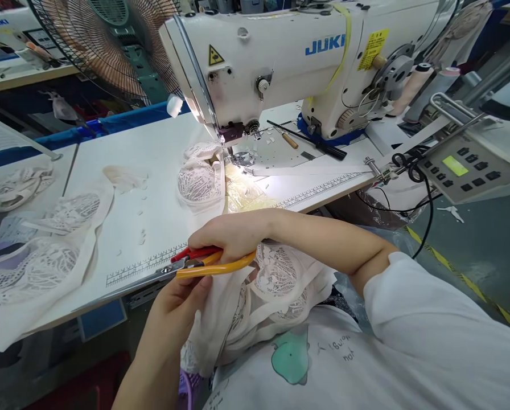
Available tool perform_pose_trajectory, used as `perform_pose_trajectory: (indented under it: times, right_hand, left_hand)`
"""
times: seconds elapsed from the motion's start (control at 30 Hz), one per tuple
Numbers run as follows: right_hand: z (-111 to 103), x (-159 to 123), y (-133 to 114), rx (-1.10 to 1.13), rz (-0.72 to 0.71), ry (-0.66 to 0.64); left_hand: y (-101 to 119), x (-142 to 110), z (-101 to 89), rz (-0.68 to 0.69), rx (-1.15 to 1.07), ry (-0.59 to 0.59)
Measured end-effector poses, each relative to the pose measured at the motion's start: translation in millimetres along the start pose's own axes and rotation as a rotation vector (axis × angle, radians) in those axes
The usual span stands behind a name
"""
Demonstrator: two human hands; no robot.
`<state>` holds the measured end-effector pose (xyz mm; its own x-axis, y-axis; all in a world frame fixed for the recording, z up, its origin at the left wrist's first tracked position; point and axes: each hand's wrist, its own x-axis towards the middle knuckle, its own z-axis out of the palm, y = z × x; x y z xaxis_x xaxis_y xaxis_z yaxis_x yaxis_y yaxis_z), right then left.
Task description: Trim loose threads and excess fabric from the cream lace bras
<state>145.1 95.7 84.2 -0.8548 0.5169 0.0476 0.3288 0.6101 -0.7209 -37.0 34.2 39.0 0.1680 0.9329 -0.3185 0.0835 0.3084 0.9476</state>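
My right hand (233, 233) is closed round a pair of scissors (216, 270) with orange-yellow handles, above the front edge of the machine table. Their long blades point left along that edge, and a red-handled part lies against the pivot. Below them my left hand (178, 313) pinches the edge of a white lace bra (280, 273) between thumb and fingers. This bra hangs over my lap, its lace cups partly covered by my right forearm. Another lace cup (199, 182) lies by the sewing machine needle, its strip running down towards my right hand.
The white sewing machine (272, 57) stands across the back, with a screwdriver (327, 149) and an awl (290, 140) on its bed. More lace bras (54, 262) hang over the table's left side. A fan (110, 45) stands behind; a control panel (464, 168) juts in at right.
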Motion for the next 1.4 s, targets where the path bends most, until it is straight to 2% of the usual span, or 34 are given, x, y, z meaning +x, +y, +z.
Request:
perform_pose_trajectory:
  times: [0.1,0.2,0.27,0.43,0.57,0.73,1.13,1.4]
  right_hand:
    - [6,-3,-1,0.031,0.061,0.079]
    - [16,-15,-3,0.122,0.176,0.266]
    - [22,-28,-5,0.170,0.266,0.303]
    - [44,-56,-6,0.061,0.414,-0.010]
    - [60,-61,-4,-0.018,0.475,-0.107]
    - [65,-58,-5,-0.019,0.525,-0.093]
    - [60,-44,-6,0.048,0.493,-0.088]
    - [63,-47,-8,0.059,0.502,-0.061]
  left_hand:
    - [-1,1,-2.2,-0.024,-0.027,-0.001]
    - [0,-1,-5.5,-0.012,-0.056,0.050]
    - [0,-3,-8.2,-0.012,-0.073,0.079]
    - [-2,-6,-15.4,0.004,-0.107,0.139]
    - [-6,-6,-18.8,0.015,-0.119,0.153]
    - [-7,-7,-20.6,0.036,-0.127,0.178]
    - [-5,-5,-16.3,0.008,-0.146,0.157]
    - [-4,-8,-16.5,0.017,-0.104,0.132]
